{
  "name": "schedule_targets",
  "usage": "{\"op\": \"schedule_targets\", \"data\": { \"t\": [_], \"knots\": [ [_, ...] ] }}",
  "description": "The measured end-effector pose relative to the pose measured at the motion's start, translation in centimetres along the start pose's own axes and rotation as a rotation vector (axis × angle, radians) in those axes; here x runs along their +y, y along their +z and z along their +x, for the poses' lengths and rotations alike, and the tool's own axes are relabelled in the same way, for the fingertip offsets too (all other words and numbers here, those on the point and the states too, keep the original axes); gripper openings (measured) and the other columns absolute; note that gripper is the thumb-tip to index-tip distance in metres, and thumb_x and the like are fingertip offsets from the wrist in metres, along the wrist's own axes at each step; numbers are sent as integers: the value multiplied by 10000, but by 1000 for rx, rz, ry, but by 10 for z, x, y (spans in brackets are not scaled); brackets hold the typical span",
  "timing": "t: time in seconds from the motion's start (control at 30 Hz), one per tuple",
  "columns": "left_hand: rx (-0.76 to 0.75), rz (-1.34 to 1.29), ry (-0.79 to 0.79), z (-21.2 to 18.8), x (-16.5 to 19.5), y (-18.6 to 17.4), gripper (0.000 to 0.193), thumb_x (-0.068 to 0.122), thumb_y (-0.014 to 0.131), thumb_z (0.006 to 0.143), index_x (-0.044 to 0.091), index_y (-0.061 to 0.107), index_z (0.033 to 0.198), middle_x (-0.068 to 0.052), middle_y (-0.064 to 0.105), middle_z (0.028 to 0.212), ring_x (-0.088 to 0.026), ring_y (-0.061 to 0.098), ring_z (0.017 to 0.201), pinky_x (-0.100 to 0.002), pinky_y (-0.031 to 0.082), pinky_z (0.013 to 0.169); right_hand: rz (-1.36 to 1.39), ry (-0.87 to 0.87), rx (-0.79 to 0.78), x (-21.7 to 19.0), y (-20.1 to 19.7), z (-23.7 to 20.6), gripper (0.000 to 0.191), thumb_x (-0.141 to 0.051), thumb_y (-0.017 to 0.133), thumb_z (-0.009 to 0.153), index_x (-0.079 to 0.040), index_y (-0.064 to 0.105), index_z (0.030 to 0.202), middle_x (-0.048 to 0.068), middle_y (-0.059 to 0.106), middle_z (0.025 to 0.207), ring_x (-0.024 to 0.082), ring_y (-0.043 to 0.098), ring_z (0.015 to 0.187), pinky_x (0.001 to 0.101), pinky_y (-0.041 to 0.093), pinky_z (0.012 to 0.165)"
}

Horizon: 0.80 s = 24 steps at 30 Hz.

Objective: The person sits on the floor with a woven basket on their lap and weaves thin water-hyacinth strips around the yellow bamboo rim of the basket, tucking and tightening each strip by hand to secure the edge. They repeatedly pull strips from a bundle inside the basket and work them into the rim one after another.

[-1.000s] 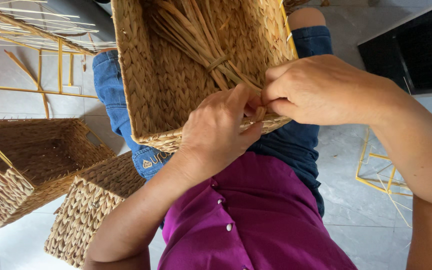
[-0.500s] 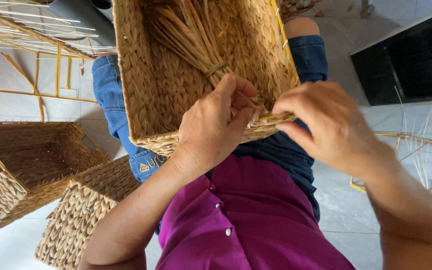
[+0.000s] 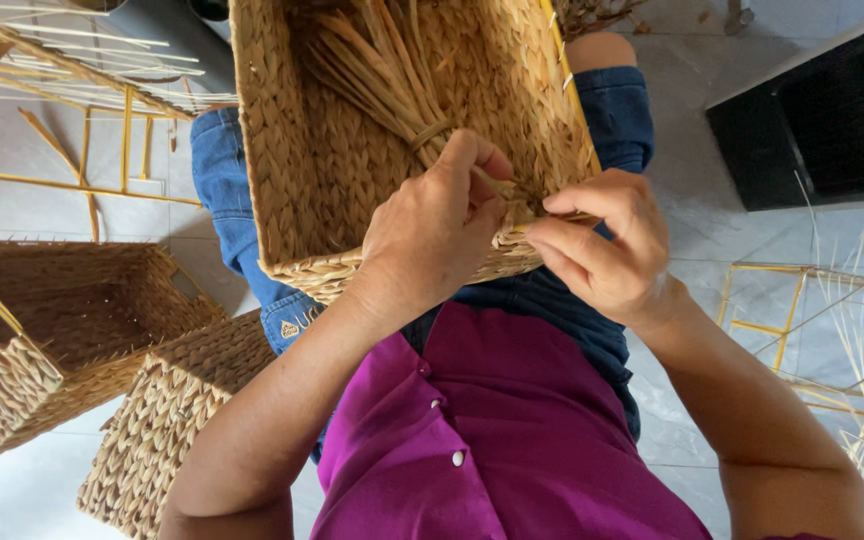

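A woven straw basket point(image 3: 302, 170) rests on my lap, its open side facing me. A tied bundle of straw strands point(image 3: 382, 80) lies inside it. My left hand point(image 3: 432, 230) grips the near rim and presses on the lower end of the bundle. My right hand point(image 3: 607, 245) pinches a straw strand at the rim, just to the right of the left hand. The two hands nearly touch. The rim under the fingers is hidden.
Two more woven baskets lie on the tiled floor at the left, one point(image 3: 42, 330) open-sided, one point(image 3: 167, 420) beside my leg. Yellow wire frames point(image 3: 72, 110) stand at upper left and another point(image 3: 802, 320) at right. A black box point(image 3: 822, 120) sits at upper right.
My right hand pulled away to the right, then came back to the rim and now pinches a strand. My left hand stayed on the rim.
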<state>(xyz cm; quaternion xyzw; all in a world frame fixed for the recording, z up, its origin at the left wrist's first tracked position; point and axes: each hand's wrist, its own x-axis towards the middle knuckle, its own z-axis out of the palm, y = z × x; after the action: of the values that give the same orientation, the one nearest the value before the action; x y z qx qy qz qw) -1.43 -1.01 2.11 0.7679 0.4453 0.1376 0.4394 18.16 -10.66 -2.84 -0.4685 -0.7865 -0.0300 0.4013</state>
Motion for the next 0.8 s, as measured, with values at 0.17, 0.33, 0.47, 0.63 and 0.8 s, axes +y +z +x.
{"op": "schedule_targets", "data": {
  "t": [0.17,0.33,0.47,0.63,0.8],
  "knots": [
    [-20,30,6,-2,2,-2,272,215,683,893,140,556,1121,-21,768,887,-255,762,860,-428,565,733,145,57,-22,0,3,-7,229,12,832,874,-36,642,993,91,612,1201,320,628,1061,450,529,960],
    [-41,43,23,-3,5,-3,264,230,680,904,136,556,1117,-13,762,875,-235,766,850,-418,571,725,282,132,-91,7,-4,-9,277,-46,837,888,2,615,1046,125,628,1261,279,647,1095,375,546,935],
    [-37,37,50,-4,8,-3,261,209,677,911,121,558,1126,-23,759,871,-240,763,836,-414,572,726,220,97,-45,8,-2,-11,242,-28,865,860,-24,679,1016,134,656,1175,257,651,1054,359,540,882],
    [25,-37,450,-18,-3,-17,159,80,722,926,57,622,1048,-77,723,950,-276,700,910,-400,563,794,349,298,33,-1,3,-18,187,-22,841,890,-53,678,976,104,696,1134,234,693,1015,298,528,807],
    [150,103,597,-30,-13,-10,142,57,756,908,49,673,1023,-83,703,989,-264,679,995,-367,574,887,336,252,47,-9,0,-15,156,-81,815,906,-64,673,966,72,706,1095,258,701,1067,456,500,1086]
  ]
}}
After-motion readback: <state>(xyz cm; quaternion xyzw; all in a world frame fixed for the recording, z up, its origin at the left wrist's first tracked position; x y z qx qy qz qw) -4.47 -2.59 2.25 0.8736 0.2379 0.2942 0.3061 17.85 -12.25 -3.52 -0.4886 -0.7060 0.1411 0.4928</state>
